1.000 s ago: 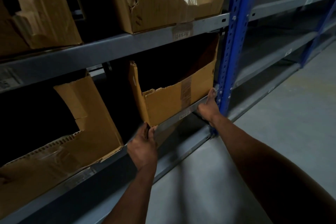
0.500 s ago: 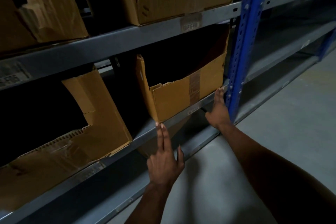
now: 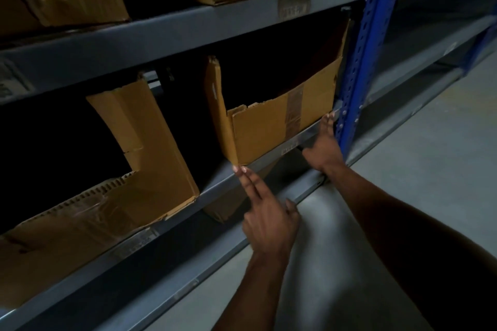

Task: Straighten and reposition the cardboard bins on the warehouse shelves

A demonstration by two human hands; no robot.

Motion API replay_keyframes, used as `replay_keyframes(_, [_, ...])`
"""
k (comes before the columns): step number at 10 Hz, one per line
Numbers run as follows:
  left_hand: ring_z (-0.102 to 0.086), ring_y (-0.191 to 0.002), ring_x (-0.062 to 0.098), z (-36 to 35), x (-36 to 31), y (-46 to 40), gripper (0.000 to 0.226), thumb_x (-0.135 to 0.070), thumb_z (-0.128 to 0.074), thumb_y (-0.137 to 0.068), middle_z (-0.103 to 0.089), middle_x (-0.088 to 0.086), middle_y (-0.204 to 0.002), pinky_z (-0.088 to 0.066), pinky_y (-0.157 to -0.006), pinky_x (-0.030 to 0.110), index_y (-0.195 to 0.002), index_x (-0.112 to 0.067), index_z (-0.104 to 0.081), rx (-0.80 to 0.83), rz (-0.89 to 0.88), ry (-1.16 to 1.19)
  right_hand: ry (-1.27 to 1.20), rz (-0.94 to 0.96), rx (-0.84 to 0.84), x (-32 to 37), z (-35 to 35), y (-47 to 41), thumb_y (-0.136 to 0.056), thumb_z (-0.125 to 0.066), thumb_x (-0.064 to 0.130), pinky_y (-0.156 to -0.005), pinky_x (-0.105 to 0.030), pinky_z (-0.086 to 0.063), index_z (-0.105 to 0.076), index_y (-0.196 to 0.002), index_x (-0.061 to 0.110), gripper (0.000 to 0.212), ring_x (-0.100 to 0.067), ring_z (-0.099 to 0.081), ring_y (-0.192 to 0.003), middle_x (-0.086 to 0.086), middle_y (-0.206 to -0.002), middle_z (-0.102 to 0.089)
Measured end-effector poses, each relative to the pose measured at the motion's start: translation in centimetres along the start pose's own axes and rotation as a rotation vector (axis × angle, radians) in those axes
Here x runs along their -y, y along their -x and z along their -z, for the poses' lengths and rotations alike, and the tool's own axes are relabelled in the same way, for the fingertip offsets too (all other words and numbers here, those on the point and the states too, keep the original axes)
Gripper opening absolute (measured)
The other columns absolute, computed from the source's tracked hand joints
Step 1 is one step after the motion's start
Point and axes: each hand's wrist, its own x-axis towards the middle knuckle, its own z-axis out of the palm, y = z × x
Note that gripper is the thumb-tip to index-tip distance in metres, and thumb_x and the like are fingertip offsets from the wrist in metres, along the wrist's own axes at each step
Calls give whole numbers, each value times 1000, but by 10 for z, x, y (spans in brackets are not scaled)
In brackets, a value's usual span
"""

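since the left hand (image 3: 269, 219) has straight fingers pressed together at the cut-front cardboard bin's (image 3: 279, 126) lower corner and the right hand (image 3: 324, 145) lies flat at the other, push both evenly to square it with the shelf beam (image 3: 172, 226).

We see a cardboard bin (image 3: 279, 126) of matt brown corrugated card, its cut top edge ragged, a strip of duller tape (image 3: 293, 110) down its front. The larger bin (image 3: 113, 196) to the left shows exposed fluting along its torn edge and a patch of glossy clear film. The shelf beam (image 3: 161, 32) above is grey painted metal, smooth and faintly scuffed, carrying a worn paper label (image 3: 293, 5). The upright post (image 3: 363, 43) on the right is blue painted metal, perforated. The floor (image 3: 430, 183) looks like smooth matt grey concrete.
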Motion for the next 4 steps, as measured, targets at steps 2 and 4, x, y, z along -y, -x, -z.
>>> replay_keyframes(2, [-67,-104,44,8,-19,-2,125,-47,-66,-95,52,-2,-160,-53,-93,46,-158,-16,37,89,74,131,-81,-88,51,10,5,22,-87,-69,14,-125,-36,-24,5,-164,4,107,-30,-22,-156,-12,-174,3])
replay_keyframes(4, [-68,-116,36,70,-19,21,95,-42,-69,-96,-12,16,-176,-57,-89,39,-169,-19,-12,231,5,70,-204,-17,117,47,68,111,-90,-67,4,-116,-35,-40,-42,-155,7,70,-27,-51,-140,-13,-154,-51])
